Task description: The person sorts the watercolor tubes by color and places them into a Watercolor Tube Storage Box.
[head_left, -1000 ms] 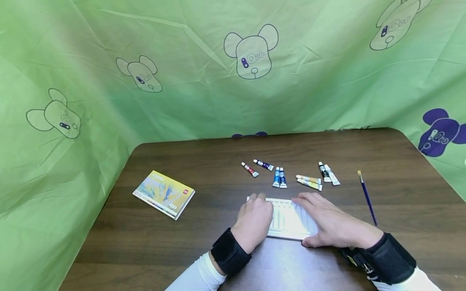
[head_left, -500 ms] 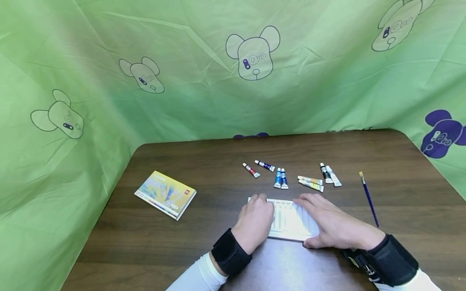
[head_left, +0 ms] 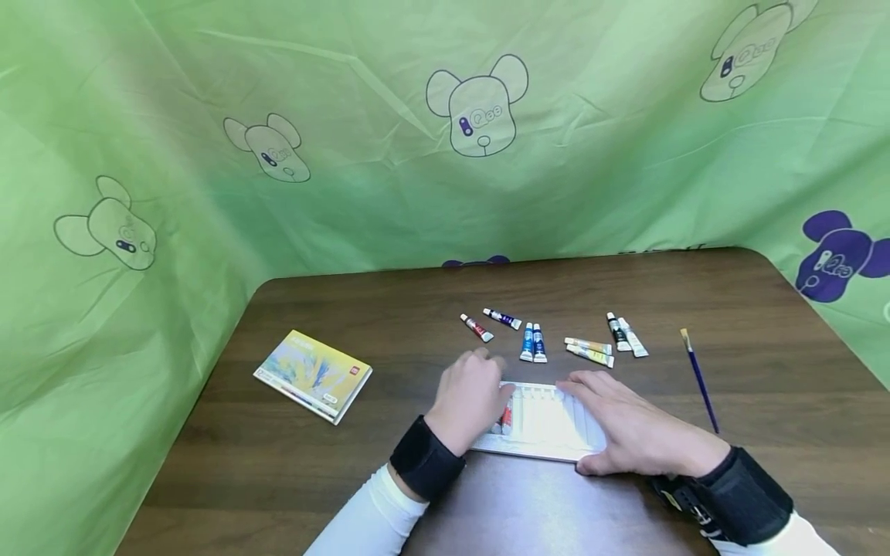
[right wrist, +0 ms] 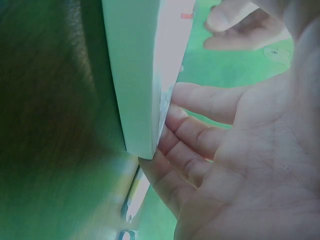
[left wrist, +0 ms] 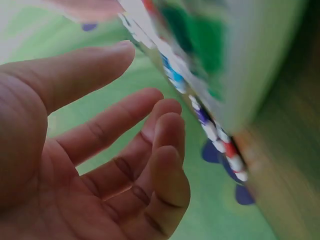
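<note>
A white slotted paint tray (head_left: 549, 425) lies in front of me. A red paint tube (head_left: 507, 421) shows in a slot at its left end. Above that end is my left hand (head_left: 467, 398), its fingers loosely bent. Nothing lies between thumb and fingers of the left hand (left wrist: 100, 150) in the left wrist view, where blurred green and red tubes show close by. My right hand (head_left: 629, 428) holds the tray's right end, thumb at the near corner and fingers toward the far edge. In the right wrist view, fingers of the right hand (right wrist: 240, 145) touch the tray (right wrist: 132, 90).
Beyond the tray lie several loose paint tubes: red (head_left: 477, 328), purple (head_left: 502, 319), blue (head_left: 527, 344), yellow (head_left: 589, 355) and black (head_left: 617, 332) among them. A paintbrush (head_left: 701, 382) is at the right. A yellow illustrated box (head_left: 313, 374) lies left on the wooden table (head_left: 278, 479).
My left hand has shifted left and slightly away from me, its thumb now apart from the fingers. The red tube beneath it has come into view. The right hand stays at the tray.
</note>
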The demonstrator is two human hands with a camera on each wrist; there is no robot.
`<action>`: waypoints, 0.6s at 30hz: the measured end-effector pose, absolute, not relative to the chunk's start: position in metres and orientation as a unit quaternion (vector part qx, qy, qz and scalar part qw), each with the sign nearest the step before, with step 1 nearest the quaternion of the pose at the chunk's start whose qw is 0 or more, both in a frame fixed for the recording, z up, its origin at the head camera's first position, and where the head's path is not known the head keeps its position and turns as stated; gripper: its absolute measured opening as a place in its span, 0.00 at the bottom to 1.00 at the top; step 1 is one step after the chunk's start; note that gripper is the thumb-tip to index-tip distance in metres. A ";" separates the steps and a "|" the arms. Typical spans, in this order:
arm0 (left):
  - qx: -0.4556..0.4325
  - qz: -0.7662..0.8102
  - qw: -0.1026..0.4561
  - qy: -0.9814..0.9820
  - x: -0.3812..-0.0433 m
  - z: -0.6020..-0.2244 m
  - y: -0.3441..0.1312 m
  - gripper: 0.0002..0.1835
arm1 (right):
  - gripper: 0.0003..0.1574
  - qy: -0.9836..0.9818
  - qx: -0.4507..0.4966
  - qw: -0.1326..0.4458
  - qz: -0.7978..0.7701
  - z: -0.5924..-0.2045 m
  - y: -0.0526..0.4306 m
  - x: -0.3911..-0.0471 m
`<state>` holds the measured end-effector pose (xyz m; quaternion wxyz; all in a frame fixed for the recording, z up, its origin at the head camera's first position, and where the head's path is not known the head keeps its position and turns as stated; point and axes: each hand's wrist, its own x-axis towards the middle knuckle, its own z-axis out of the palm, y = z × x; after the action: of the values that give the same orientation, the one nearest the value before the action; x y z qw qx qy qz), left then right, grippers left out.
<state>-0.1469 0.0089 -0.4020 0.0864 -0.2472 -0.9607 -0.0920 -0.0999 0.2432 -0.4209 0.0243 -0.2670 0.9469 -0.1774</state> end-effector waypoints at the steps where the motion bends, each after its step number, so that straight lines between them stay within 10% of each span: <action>1: -0.237 -0.106 0.075 -0.963 -0.153 -0.402 0.007 0.13 | 0.60 0.947 -0.265 0.030 -0.178 -0.420 0.243 -0.100; 18: -0.168 -0.114 0.021 -0.979 -0.228 -0.413 0.003 0.13 | 0.61 0.949 -0.247 0.065 -0.185 -0.418 0.242 -0.099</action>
<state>-0.2281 0.0032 -0.4129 0.0208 -0.1676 -0.9790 -0.1139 -0.0989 0.2417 -0.4178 0.0649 -0.2466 0.9491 -0.1850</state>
